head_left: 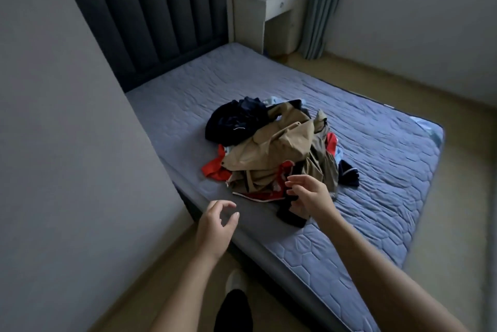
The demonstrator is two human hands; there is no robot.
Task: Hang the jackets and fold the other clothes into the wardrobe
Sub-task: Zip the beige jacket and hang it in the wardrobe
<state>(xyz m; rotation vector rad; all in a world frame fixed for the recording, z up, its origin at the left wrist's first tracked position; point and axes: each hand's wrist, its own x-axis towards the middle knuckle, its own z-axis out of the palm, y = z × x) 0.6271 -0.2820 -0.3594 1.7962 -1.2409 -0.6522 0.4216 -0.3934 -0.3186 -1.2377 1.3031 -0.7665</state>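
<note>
A heap of clothes (271, 148) lies on the bare quilted grey mattress (376, 170) of a bed, towards its near edge. On top sprawls a tan jacket (279, 151), crumpled, with a dark navy garment (236, 121) bunched behind it on the headboard side. A red garment (215, 167) pokes out from under the tan one at the left and near sides, and a black piece (290, 213) trails out towards the mattress edge.

The left hand (215, 226) hovers over the near edge of the mattress, fingers loosely curled and spread, holding nothing. The right hand (309, 197) hangs just above the near side of the heap, over the black piece, fingers apart and empty.

A dark padded headboard (153, 25) stands at the far end, with a pale bedside cabinet (269, 11) and a grey-green curtain (322, 6) beyond it.
</note>
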